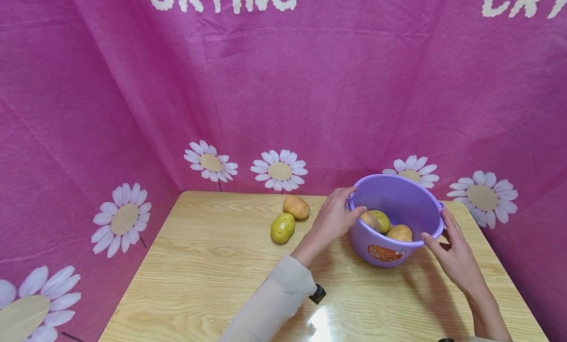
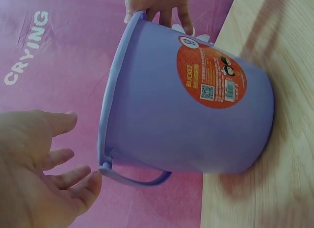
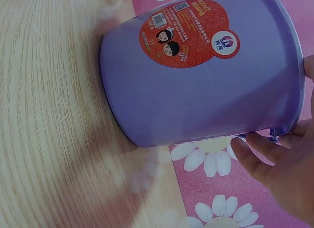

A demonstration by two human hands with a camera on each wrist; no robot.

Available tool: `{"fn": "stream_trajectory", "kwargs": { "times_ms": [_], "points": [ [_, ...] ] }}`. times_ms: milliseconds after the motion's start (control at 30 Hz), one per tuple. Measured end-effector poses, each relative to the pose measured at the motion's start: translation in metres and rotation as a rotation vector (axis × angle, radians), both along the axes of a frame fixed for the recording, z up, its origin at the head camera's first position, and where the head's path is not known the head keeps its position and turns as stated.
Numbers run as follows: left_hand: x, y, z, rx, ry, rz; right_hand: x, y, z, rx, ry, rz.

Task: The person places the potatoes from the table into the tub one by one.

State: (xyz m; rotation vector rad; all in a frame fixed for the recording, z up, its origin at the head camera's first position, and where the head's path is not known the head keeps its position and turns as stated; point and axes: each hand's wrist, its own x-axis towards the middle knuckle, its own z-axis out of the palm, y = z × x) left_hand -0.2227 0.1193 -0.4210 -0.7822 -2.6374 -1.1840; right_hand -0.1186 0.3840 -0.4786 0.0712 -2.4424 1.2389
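A purple bucket (image 1: 384, 251) with an orange-red label (image 2: 211, 73) stands on the right part of the table. Three potatoes lie inside it, among them a tan potato (image 1: 400, 233) and a yellow-green potato (image 1: 381, 220). My left hand (image 1: 335, 215) is at the bucket's left side, its fingers loosely bent by the rim and handle joint; in the left wrist view the thumb is apart from the rim. On the opposite side my right hand (image 1: 456, 256) holds the rim, thumb at the edge and fingers along the outside wall. The bucket's handle (image 2: 140, 180) hangs down.
Left of the bucket, a brown potato (image 1: 296, 207) and a yellow-green potato (image 1: 282, 228) lie side by side on the wooden table (image 1: 212, 263). A pink cloth (image 1: 283, 96) with daisies and white letters hangs behind and at both sides, close to the table's edges.
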Motion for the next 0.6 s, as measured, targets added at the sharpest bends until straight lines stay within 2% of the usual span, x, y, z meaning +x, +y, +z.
{"fn": "stream_trajectory", "kwargs": {
  "times_ms": [267, 600],
  "points": [
    [0.0, -0.018, -0.003, 0.025, -0.057, 0.02, -0.001, -0.001, 0.0, 0.017, -0.001, 0.003],
    [-0.006, -0.051, -0.006, 0.055, -0.079, 0.066, 0.0, -0.001, 0.0, 0.005, 0.007, 0.009]
  ]
}}
